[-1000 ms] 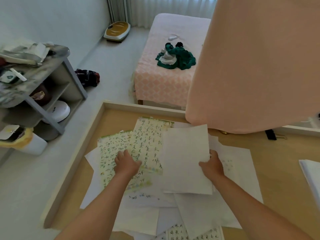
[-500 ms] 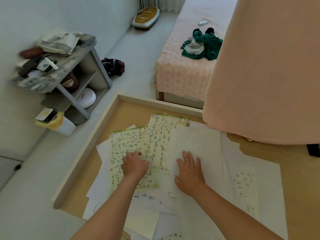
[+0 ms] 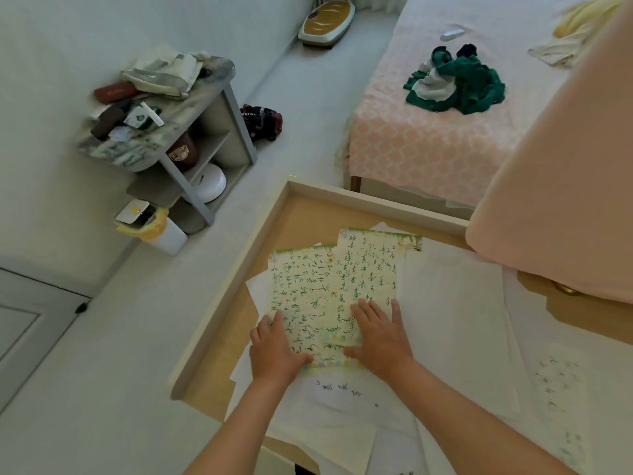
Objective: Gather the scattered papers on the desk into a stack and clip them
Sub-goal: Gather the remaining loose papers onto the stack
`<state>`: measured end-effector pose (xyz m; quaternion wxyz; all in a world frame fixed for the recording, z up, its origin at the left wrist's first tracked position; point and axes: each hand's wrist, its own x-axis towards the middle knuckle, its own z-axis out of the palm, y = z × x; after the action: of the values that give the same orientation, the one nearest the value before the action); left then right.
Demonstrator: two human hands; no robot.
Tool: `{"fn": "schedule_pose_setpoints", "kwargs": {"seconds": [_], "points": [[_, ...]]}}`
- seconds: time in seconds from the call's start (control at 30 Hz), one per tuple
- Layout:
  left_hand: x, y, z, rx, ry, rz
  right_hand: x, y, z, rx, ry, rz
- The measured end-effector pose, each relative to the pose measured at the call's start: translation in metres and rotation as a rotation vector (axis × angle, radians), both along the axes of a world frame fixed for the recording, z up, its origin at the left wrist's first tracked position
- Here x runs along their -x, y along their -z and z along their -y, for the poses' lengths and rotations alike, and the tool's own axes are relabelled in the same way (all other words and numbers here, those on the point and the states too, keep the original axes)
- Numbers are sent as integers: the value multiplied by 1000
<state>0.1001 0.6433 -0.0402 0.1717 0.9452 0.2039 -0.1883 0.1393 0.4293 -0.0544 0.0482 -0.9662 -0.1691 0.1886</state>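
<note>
Both my hands lie flat on paper at the near left of the worktop. My left hand rests on the near left corner of one green-bordered sheet covered in handwriting. Its fingers are straight and released, grasping nothing. My right hand rests with fingers spread and released on the near end of a second green-bordered sheet, which overlaps the right edge of the first. That makes two written green sheets, side by side, running from under my fingers toward the far side. Plain white sheets spread beneath them and away to the right. They overlap too much for me to count them. Beyond the worktop, one bed carries one heap of green cloth.
</note>
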Motion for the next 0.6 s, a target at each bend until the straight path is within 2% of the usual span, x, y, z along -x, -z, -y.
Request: {"fn": "schedule_pose_setpoints", "kwargs": {"seconds": [0.07,0.13,0.2,0.37,0.4,0.47,0.53,0.6], "points": [[-4,1,-6,67,-26,55,5,2,-9,-30,-51,75],[-10,-2,-11,247,-137,101,9,5,-17,-115,-77,169],[-18,-7,-15,396,-283,134,11,-3,-30,-218,-32,94],[-24,-11,-33,362,-351,137,21,-13,-69,-259,-157,-207],[-22,-11,-36,374,-339,144,22,-14,-74,-311,-84,-224],[-18,-8,-42,363,-247,138,20,-15,-84,-426,233,-120],[-13,-4,-47,326,-130,111,10,-15,-89,-309,605,-57],[-9,0,-50,284,-52,102,-2,-19,-89,-143,833,-140]]}}
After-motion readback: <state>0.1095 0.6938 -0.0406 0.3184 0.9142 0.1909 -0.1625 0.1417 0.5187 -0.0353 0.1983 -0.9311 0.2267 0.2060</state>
